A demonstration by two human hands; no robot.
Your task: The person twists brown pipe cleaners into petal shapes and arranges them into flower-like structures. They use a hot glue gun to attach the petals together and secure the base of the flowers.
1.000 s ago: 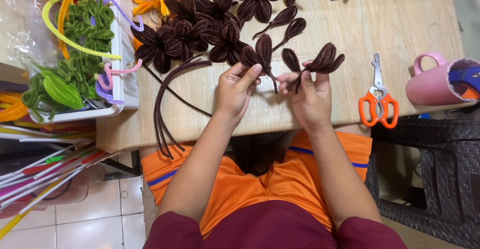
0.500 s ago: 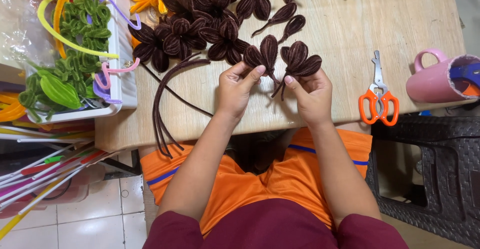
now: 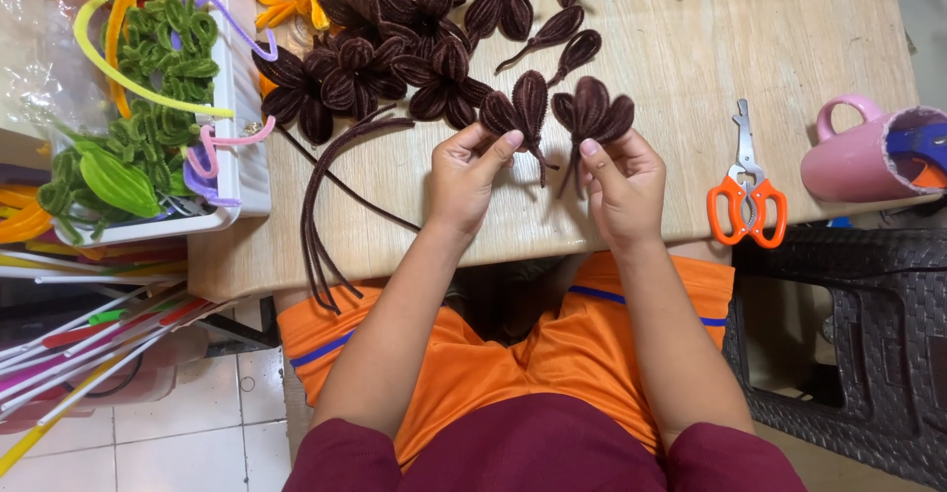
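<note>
My left hand (image 3: 472, 171) pinches a cluster of dark brown pipe-cleaner petals (image 3: 520, 109) by its stem, just above the wooden table (image 3: 691, 58). My right hand (image 3: 619, 184) pinches a second brown petal cluster (image 3: 594, 113) beside the first, a small gap between the two. Both clusters fan upward from my fingertips. Finished brown pipe-cleaner flowers (image 3: 414, 58) lie piled on the table just beyond my left hand. Two loose brown petals (image 3: 557, 33) lie past the held clusters.
Long brown pipe cleaners (image 3: 321, 216) curve over the table's near edge at left. A white tray (image 3: 237, 107) holds green pipe-cleaner leaves. Orange-handled scissors (image 3: 746, 196) and a tipped pink mug (image 3: 868, 151) lie at right, above a dark woven stool (image 3: 868, 354).
Both hands have lifted and turned their petal clusters upright and drawn them closer together; the right cluster, earlier spread sideways, now fans upward.
</note>
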